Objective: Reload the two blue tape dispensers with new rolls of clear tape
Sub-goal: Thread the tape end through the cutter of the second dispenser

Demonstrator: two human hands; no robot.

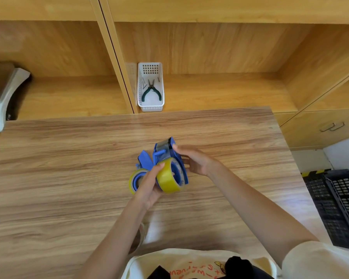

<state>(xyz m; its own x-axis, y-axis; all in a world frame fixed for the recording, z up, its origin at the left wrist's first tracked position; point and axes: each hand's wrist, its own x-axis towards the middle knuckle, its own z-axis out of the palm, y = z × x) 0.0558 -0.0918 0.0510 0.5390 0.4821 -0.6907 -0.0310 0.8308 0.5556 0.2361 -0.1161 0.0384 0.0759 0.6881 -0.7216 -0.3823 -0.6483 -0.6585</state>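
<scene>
A blue tape dispenser [163, 151] is held above the middle of the wooden table [69, 168]. My right hand [193, 161] grips its right side, thumb near the toothed blade end. A yellowish clear tape roll [167, 179] sits on the dispenser's hub, and my left hand [150, 183] holds the roll's near rim with the thumb on top. Just left lies a second blue dispenser [144, 159] carrying its own tape roll [133, 179], partly hidden behind my left hand. Another clear roll [140, 235] lies near the table's front edge, mostly behind my left forearm.
A white basket [150, 87] with green-handled pliers stands on the shelf behind the table. A weighing scale [0, 95] sits on the far-left shelf. Black plastic crates [338, 204] stand on the floor at right. Drawers with handles [331, 126] are at the right rear.
</scene>
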